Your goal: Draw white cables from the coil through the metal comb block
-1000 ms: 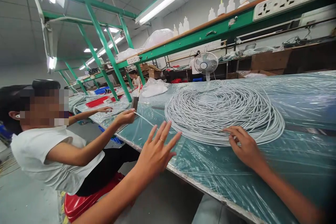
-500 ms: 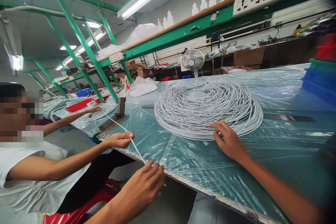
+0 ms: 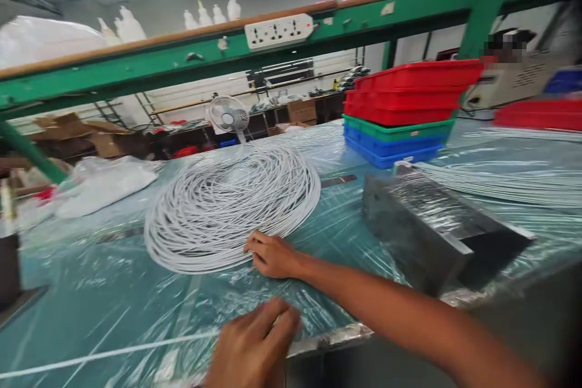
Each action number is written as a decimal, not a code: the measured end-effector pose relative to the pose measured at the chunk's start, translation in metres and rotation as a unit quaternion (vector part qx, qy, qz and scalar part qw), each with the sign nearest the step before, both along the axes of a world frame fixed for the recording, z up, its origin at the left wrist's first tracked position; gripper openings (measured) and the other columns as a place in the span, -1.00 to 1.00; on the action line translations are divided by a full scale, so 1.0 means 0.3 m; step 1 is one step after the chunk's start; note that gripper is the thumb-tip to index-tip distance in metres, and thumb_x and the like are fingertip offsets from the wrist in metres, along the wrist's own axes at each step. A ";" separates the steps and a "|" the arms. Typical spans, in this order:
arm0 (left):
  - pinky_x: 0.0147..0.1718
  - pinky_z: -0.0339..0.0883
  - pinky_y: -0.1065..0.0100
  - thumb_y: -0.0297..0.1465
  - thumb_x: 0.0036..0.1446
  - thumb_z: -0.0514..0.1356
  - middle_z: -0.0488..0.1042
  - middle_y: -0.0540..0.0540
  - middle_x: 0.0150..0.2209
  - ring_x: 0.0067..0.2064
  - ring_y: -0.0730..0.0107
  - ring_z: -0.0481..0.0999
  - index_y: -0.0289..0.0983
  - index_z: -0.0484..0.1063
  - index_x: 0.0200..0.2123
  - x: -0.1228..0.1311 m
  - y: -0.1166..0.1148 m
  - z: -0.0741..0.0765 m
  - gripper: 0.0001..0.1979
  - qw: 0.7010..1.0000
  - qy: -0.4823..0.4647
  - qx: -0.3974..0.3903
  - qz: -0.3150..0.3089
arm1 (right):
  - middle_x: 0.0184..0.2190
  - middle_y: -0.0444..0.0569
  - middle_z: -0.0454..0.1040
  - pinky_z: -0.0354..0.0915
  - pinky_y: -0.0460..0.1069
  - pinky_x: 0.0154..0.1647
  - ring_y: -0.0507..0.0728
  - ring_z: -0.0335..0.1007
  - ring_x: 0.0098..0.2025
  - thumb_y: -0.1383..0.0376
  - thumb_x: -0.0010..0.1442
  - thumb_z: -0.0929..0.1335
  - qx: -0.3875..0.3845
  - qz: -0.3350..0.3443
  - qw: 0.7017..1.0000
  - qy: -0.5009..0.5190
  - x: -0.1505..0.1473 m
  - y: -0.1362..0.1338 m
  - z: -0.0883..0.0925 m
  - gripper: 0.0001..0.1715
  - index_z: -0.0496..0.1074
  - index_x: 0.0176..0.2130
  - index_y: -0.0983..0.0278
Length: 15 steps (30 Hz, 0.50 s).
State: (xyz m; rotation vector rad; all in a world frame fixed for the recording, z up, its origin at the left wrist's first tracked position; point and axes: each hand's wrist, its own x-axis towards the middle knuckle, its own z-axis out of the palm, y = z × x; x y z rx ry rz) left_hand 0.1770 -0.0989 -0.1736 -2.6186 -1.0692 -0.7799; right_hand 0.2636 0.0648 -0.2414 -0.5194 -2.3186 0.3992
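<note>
A large loose coil of thin light-grey cable point(image 3: 231, 212) lies on the plastic-covered table. My right hand point(image 3: 273, 256) is at the coil's near right edge, fingers curled over the outer strands and closed on cable there. Close to the table's front edge, my left hand point(image 3: 254, 342) is closed and slightly blurred. One white cable strand point(image 3: 113, 351) runs from it, stretched out toward the left edge of the view. What lies inside the left fingers is mostly hidden.
Right of the coil sits a grey metal channel block point(image 3: 409, 224). Behind it are stacked red, green and blue trays point(image 3: 400, 115), with cut cables point(image 3: 500, 185) lying alongside. A fan point(image 3: 228, 114) and a green shelf beam with a power strip point(image 3: 279, 31) stand beyond.
My view has swung to the right, so the co-worker holding the strand is out of sight and the trays and metal block appear. My right hand's fingers have curled in at the coil's edge.
</note>
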 end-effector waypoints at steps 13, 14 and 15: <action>-0.16 0.44 0.13 -0.44 0.41 0.14 0.24 0.02 0.07 -0.15 0.15 0.43 -0.21 0.40 -0.08 0.623 0.426 0.164 -0.92 0.985 0.004 -0.162 0.054 | -0.11 -0.12 0.37 0.25 -0.12 -0.30 -0.01 0.31 -0.34 0.40 0.12 0.27 -0.047 -0.024 0.998 0.015 0.025 0.027 0.024 -0.72 0.40 -0.15 0.19; -0.19 0.45 0.11 -0.44 0.41 0.13 0.24 0.02 0.06 -0.16 0.14 0.43 -0.20 0.40 -0.08 0.626 0.421 0.165 -0.92 0.985 0.010 -0.164 0.057 | -0.11 -0.13 0.36 0.25 -0.11 -0.31 -0.01 0.30 -0.36 0.40 0.13 0.27 -0.052 -0.023 0.998 0.013 0.025 0.025 0.027 -0.72 0.40 -0.15 0.19; -0.20 0.45 0.09 -0.44 0.41 0.12 0.24 0.02 0.06 -0.17 0.13 0.43 -0.20 0.40 -0.08 0.627 0.417 0.164 -0.91 0.985 0.015 -0.162 0.057 | -0.11 -0.13 0.36 0.25 -0.11 -0.31 -0.02 0.30 -0.37 0.40 0.13 0.26 -0.055 -0.022 0.998 0.011 0.025 0.023 0.029 -0.72 0.40 -0.14 0.19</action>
